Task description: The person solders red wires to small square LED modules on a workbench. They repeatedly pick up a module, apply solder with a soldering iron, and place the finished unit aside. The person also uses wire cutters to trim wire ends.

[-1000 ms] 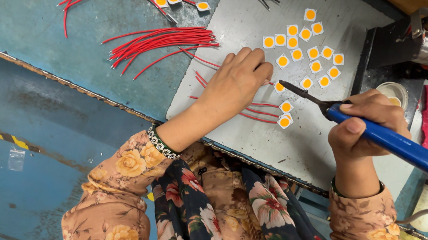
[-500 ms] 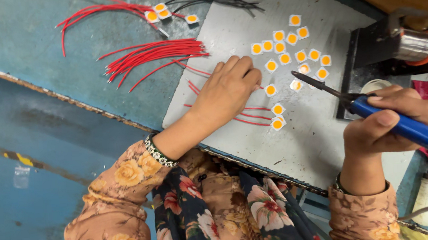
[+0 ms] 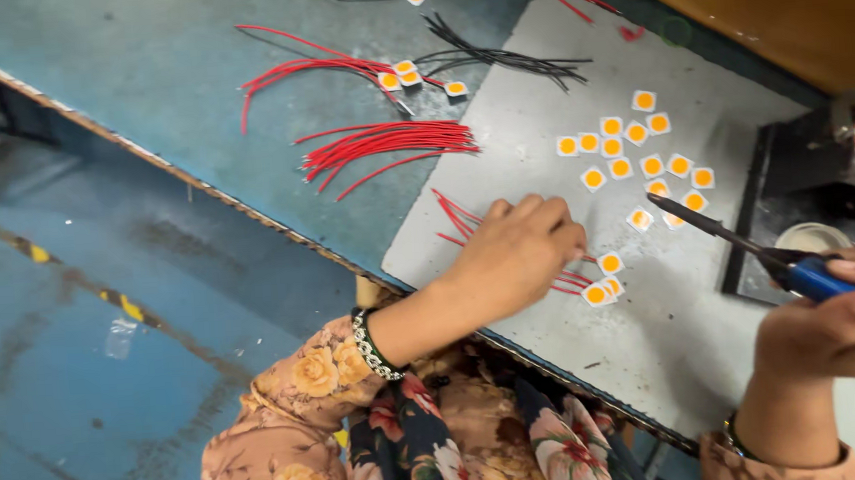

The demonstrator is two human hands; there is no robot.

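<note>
My left hand [image 3: 514, 256] rests on the grey plate [image 3: 644, 325], fingers curled over thin red wires [image 3: 456, 218] lying there, next to a few small white squares with orange centres [image 3: 601, 280]. My right hand [image 3: 845, 326] grips a soldering iron with a blue handle [image 3: 816, 278]; its dark tip [image 3: 660, 201] hovers near a cluster of several more orange-centred squares [image 3: 632, 155].
A bundle of loose red wires [image 3: 391, 142] lies on the blue bench top. Black wires [image 3: 505, 56] and more red ones with squares attached sit farther back. A dark metal stand [image 3: 823, 157] is at the right. The bench edge runs diagonally below my left arm.
The view has shifted, so the bench sits lower right in frame. My left hand stays on the red wires; the iron's tip has lifted slightly away from the squares by my fingers.
</note>
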